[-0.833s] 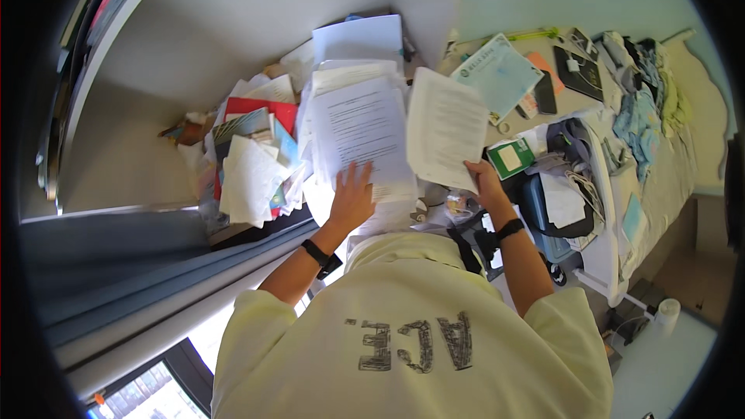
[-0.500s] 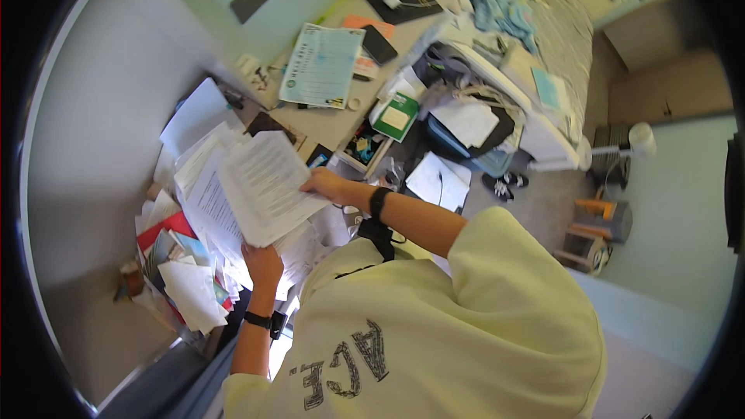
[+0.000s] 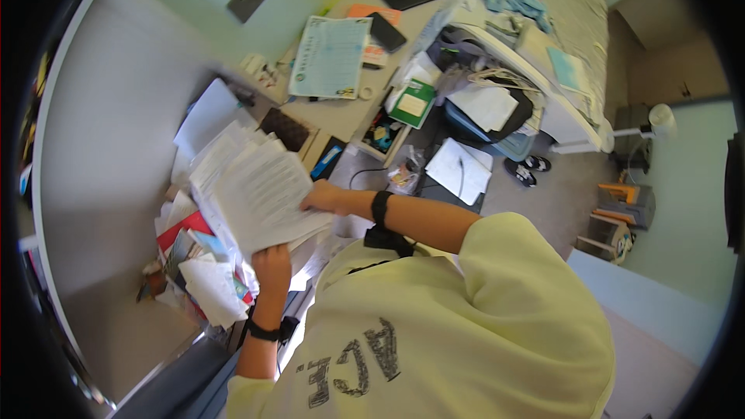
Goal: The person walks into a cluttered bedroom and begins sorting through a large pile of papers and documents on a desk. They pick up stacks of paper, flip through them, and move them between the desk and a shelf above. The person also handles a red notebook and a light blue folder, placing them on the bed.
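A thick sheaf of white printed papers (image 3: 260, 195) lies slanted between my two hands. Its near edge is pinched by my left hand (image 3: 272, 268), whose fingertips are partly hidden at the sheets. On the right edge, my right hand (image 3: 326, 197) is closed with the fingers on top of the pages. More loose white sheets (image 3: 216, 157) fan out behind and under the sheaf, so where one stack ends I cannot tell. To the left sits a messy heap of booklets and papers (image 3: 213, 291) with a red folder (image 3: 185, 231) in it.
Beyond the papers is a desk (image 3: 330, 112) with a pale blue printed sheet (image 3: 330, 58) and a dark phone (image 3: 386, 32). An open drawer (image 3: 380, 140) sticks out, a green notebook (image 3: 413, 102) above it. Right of it, a blue bin (image 3: 512, 143) and shoes (image 3: 528, 169) are on the floor.
The sheaf has come down flatter over the sheets behind it, and both hands still grip it. The whole view has shifted slightly, so the room appears farther right.
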`<action>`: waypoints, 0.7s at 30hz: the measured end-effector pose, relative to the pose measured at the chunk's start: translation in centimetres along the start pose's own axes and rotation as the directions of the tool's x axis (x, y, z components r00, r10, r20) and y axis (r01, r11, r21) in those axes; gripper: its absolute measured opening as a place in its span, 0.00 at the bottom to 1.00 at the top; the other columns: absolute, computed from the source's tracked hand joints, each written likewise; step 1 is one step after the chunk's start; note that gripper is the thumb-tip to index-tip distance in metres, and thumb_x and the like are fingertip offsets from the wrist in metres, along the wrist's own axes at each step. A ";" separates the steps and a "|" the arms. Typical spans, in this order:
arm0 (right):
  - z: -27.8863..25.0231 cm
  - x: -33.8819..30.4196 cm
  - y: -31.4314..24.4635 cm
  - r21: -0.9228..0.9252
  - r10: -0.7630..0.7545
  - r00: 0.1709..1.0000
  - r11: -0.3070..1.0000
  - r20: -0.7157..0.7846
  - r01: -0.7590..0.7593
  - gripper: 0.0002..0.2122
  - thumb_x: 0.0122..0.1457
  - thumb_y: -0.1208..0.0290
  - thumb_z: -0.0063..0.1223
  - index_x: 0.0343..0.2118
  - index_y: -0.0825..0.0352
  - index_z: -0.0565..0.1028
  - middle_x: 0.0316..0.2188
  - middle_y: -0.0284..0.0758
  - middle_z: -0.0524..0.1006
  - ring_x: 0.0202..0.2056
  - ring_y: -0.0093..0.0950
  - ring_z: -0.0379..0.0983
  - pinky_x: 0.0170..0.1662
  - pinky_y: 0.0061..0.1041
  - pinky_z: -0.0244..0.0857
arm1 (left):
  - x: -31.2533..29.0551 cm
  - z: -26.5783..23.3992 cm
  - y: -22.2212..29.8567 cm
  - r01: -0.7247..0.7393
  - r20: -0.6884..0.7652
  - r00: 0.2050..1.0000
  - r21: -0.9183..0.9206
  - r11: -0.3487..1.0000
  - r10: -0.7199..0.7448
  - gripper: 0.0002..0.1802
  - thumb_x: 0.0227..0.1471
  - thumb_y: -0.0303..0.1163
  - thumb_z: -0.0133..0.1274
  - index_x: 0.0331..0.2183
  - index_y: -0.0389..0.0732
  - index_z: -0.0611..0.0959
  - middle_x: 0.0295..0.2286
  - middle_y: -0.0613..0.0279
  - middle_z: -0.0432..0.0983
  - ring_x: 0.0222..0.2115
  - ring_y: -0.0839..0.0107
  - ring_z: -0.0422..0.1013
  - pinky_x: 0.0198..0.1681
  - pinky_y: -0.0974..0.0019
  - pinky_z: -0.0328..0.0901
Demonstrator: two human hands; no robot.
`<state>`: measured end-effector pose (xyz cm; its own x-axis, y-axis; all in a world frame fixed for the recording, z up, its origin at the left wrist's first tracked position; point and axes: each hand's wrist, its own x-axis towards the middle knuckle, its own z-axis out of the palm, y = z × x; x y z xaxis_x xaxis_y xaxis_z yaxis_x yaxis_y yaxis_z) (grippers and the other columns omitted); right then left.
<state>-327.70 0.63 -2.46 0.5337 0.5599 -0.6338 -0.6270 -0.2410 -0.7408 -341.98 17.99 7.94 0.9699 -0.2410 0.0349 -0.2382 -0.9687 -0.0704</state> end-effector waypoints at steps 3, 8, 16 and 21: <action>0.4 -2.0 -3.0 -0.346 -0.019 0.994 0.938 -0.108 -0.019 0.32 0.42 0.61 0.65 0.46 0.80 0.67 0.44 0.52 0.72 0.46 0.39 0.71 0.47 0.33 0.67 | -0.1 0.9 -0.3 -0.015 -0.051 0.999 -0.017 1.000 0.014 0.12 0.39 0.28 0.52 0.31 0.39 0.82 0.29 0.58 0.76 0.33 0.57 0.73 0.39 0.57 0.68; -3.0 -0.7 -4.1 -0.147 -0.174 0.985 0.975 -0.021 0.169 0.13 0.48 0.79 0.56 0.38 0.78 0.76 0.31 0.42 0.79 0.28 0.29 0.76 0.35 0.28 0.71 | 0.7 -3.2 0.5 -0.075 -0.123 0.990 -0.047 0.996 0.068 0.13 0.42 0.26 0.50 0.34 0.39 0.81 0.29 0.58 0.74 0.30 0.62 0.72 0.36 0.62 0.66; -8.1 -3.6 -9.2 0.307 -0.066 0.993 0.951 0.093 0.034 0.15 0.54 0.79 0.53 0.45 0.78 0.71 0.39 0.46 0.77 0.36 0.33 0.77 0.41 0.30 0.72 | -3.0 -0.6 -2.9 0.120 -0.330 0.870 -0.579 0.806 -0.366 0.26 0.39 0.27 0.61 0.43 0.36 0.72 0.42 0.47 0.69 0.44 0.50 0.66 0.47 0.54 0.62; -9.1 -0.4 -6.6 0.302 -0.006 0.990 0.953 0.139 -0.037 0.17 0.54 0.78 0.53 0.47 0.78 0.69 0.40 0.47 0.76 0.37 0.34 0.77 0.42 0.29 0.71 | -2.2 3.8 -3.6 0.378 0.013 0.918 -0.336 0.863 -0.397 0.34 0.45 0.40 0.59 0.52 0.37 0.68 0.55 0.43 0.55 0.55 0.46 0.55 0.54 0.46 0.55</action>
<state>-318.60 -5.23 0.63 0.4529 0.6663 -0.5924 -0.7883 -0.0112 -0.6152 -343.07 22.23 4.35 0.9853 0.1639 0.0472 0.1438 -0.9470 0.2874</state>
